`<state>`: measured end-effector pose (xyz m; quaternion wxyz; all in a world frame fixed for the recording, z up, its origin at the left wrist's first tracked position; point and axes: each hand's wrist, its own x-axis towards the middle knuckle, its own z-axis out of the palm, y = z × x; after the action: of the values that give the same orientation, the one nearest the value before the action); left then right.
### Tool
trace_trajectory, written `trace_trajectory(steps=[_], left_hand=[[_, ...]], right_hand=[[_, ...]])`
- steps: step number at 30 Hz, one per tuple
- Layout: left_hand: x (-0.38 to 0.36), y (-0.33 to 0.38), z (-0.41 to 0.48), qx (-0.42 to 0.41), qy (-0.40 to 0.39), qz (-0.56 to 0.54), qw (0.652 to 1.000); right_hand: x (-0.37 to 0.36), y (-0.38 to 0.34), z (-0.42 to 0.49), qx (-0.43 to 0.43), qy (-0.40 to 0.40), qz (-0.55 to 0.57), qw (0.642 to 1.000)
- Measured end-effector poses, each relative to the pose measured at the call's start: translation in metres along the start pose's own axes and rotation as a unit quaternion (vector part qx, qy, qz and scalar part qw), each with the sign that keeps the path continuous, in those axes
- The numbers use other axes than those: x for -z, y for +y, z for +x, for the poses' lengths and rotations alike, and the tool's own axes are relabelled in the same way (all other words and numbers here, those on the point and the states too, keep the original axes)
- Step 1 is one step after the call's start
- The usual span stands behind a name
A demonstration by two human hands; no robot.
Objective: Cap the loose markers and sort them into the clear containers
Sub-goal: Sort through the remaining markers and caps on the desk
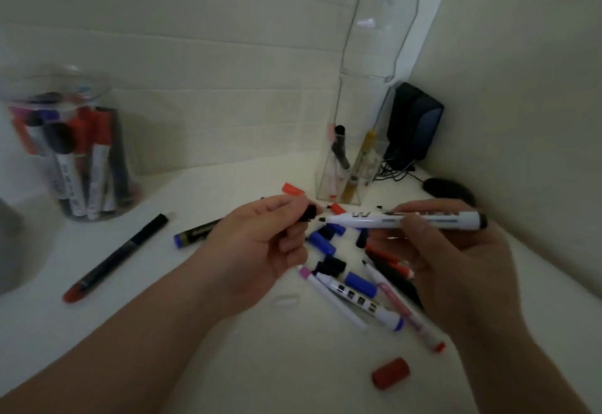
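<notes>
My right hand (pixel 456 260) grips a white marker with a black end (pixel 368 219), held level with its bare tip pointing left. My left hand (pixel 260 244) pinches a black cap (pixel 309 213) just left of that tip, a small gap between them. Under my hands lies a heap of loose markers and blue, black and red caps (pixel 351 280) on the white table. A round clear jar (pixel 78 153) at the left holds several capped markers. A tall clear square container (pixel 358 140) at the back holds a few pens.
A long black pen with a red end (pixel 114 254) and a blue-ended dark marker (pixel 192 236) lie left of my hands. A red cap (pixel 391 373) sits near the front right. A black speaker (pixel 413 123) with cables and a black mouse (pixel 448 188) occupy the back right corner.
</notes>
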<state>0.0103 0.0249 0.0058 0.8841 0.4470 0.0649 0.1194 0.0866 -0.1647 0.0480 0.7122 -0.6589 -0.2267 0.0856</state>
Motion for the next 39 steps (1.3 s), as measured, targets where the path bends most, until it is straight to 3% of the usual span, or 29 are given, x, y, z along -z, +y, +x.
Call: trace_trajectory(steps=[5, 12, 17, 20, 22, 25, 28, 32, 35, 39], left_hand=[[-0.007, -0.004, -0.004, 0.007, -0.016, 0.002, 1.0], [-0.006, -0.008, -0.005, -0.002, -0.042, 0.045, 0.998], [-0.004, -0.004, -0.005, -0.048, 0.0, 0.095, 0.994], [-0.002, -0.003, -0.007, -0.072, 0.036, 0.292, 0.953], [-0.004, -0.003, -0.008, -0.069, 0.088, 0.388, 0.915], [-0.006, 0.0, -0.009, -0.093, 0.156, 0.45, 0.874], [-0.007, -0.001, -0.009, -0.136, 0.177, 0.46, 0.859], [-0.009, -0.001, -0.011, -0.174, 0.167, 0.432, 0.869], [-0.006, -0.001, -0.01, -0.188, 0.157, 0.427, 0.87], [-0.002, -0.004, -0.006, -0.189, 0.121, 0.462, 0.858]], right_hand=[[0.002, 0.006, -0.001, 0.032, -0.007, 0.022, 0.999], [0.003, 0.011, 0.002, 0.05, -0.063, -0.035, 0.996], [0.005, 0.005, 0.004, 0.06, -0.129, -0.171, 0.975], [0.005, 0.011, 0.005, 0.149, -0.154, -0.351, 0.912], [0.0, 0.016, 0.004, 0.196, -0.162, -0.381, 0.889], [-0.009, 0.023, -0.001, 0.237, -0.18, -0.435, 0.85], [-0.013, 0.027, -0.005, 0.258, -0.178, -0.458, 0.832], [-0.017, 0.022, -0.012, 0.262, -0.139, -0.425, 0.855], [-0.026, 0.015, -0.016, 0.151, -0.144, -0.344, 0.915], [-0.019, 0.015, -0.005, 0.037, -0.179, -0.318, 0.931]])
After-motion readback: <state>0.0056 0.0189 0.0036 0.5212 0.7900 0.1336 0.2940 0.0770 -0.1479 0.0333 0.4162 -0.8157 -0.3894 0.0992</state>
